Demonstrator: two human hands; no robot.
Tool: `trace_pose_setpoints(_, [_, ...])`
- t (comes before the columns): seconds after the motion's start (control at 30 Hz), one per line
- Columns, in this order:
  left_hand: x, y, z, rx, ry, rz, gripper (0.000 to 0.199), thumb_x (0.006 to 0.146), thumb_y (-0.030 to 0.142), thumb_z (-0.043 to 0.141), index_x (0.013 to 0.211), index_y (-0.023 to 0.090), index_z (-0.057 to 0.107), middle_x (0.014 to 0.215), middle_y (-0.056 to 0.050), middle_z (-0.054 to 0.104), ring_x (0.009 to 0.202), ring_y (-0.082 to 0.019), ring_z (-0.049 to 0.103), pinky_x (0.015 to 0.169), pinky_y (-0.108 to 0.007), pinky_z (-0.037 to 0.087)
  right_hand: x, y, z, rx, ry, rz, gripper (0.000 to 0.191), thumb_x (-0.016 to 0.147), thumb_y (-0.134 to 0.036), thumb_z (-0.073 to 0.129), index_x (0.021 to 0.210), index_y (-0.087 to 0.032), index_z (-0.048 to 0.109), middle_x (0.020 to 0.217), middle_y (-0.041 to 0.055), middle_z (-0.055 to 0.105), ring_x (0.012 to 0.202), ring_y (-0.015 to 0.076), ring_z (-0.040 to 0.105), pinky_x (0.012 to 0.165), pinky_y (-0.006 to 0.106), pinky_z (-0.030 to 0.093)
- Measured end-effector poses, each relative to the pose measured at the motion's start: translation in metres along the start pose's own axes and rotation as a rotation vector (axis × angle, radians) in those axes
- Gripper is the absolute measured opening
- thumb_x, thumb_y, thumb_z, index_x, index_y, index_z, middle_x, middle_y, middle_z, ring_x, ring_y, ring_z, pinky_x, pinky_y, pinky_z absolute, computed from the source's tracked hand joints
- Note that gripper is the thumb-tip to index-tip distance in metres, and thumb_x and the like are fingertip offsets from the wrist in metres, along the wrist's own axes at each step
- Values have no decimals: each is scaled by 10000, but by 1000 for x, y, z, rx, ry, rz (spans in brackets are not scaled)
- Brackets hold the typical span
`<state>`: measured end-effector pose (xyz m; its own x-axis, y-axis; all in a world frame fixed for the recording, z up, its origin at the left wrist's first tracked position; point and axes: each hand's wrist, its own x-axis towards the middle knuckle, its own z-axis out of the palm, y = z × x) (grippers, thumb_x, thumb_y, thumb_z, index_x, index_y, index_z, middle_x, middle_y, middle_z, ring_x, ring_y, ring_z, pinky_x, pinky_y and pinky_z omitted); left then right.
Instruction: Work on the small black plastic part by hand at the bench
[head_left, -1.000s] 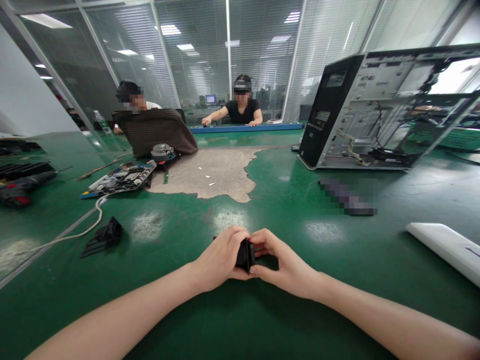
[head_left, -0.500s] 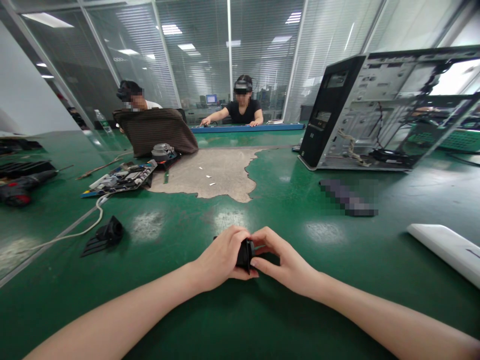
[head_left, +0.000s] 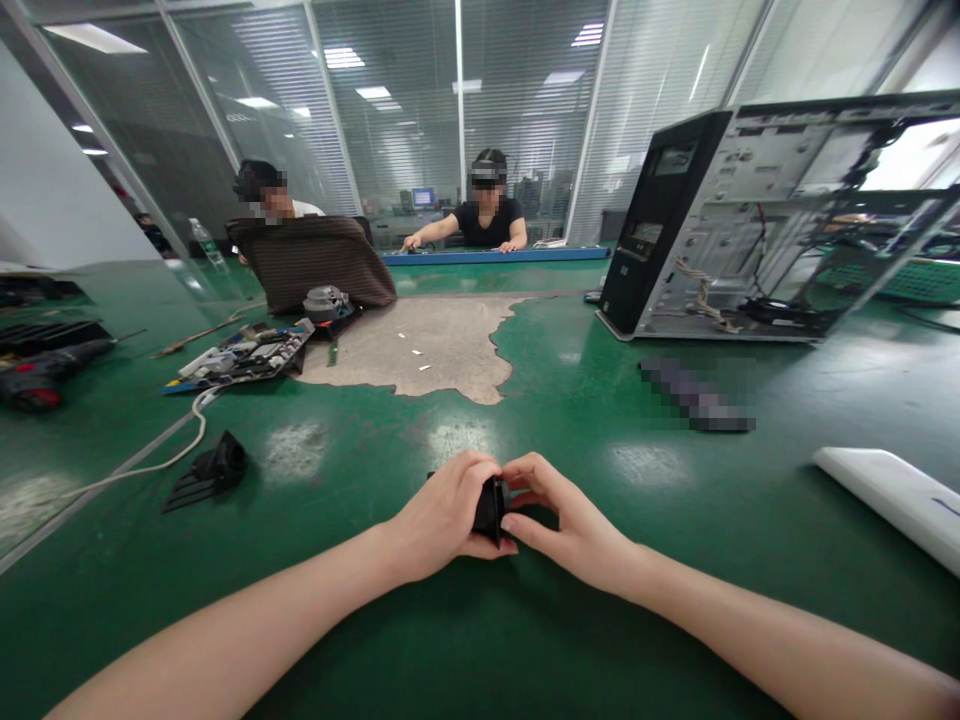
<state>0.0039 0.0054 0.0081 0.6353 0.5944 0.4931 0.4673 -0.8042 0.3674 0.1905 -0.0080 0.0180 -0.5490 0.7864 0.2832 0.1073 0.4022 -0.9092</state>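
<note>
A small black plastic part [head_left: 489, 512] sits between my two hands, just above or on the green table; I cannot tell which. Wrapped round its left side is my left hand [head_left: 442, 515], closed, with the thumb underneath. My right hand [head_left: 559, 515] pinches the part's right side between thumb and fingers. Most of the part is hidden by my hands, so its exact kind does not show. To the left, apart from my hands, lies another black plastic piece [head_left: 210, 470] with a round opening and slats.
An opened computer case [head_left: 675, 230] stands at the right, with a white panel [head_left: 892, 500] nearer me. A circuit board [head_left: 247, 360], a cable [head_left: 199, 430] and a power drill [head_left: 52, 370] lie leftward. Across the table sit two people, one behind a brown cloth-like cover [head_left: 307, 265].
</note>
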Motion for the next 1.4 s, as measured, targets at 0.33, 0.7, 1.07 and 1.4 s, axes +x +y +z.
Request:
trace_pose_setpoints(0.33, [-1,2,-2,-1,-16,-4,631,652,320,701,1134,179,319,1067,-111,467,972,-248,509,827,-429,461,-4,0,-1,-91,-11,-91,265,744,-90,589,948,-217,477,1069,44,440,998,173,494,844,338,490])
trace_pose_setpoints(0.7, [0,0,0,-1,1,1,660,644,336,705,1147,179,308,1060,-108,469,961,-247,511,819,-428,466,-2,-2,0,-64,-13,-11,326,770,-82,559,1047,-218,455,1001,33,488,931,161,538,827,345,501])
trace_pose_setpoints(1.07, [0,-1,0,2,3,7,654,635,338,712,1131,177,319,1055,-108,474,961,-245,511,816,-421,467,-2,1,0,-50,10,-64,187,798,-130,555,951,-215,489,1026,38,468,964,160,518,829,330,509])
trace_pose_setpoints(1.4, [0,1,-3,-9,-4,0,622,658,342,692,1136,184,326,1058,-107,478,958,-248,517,816,-430,465,-3,-4,1,-57,-11,-33,302,751,-96,586,999,-221,466,1044,35,462,966,165,522,837,344,505])
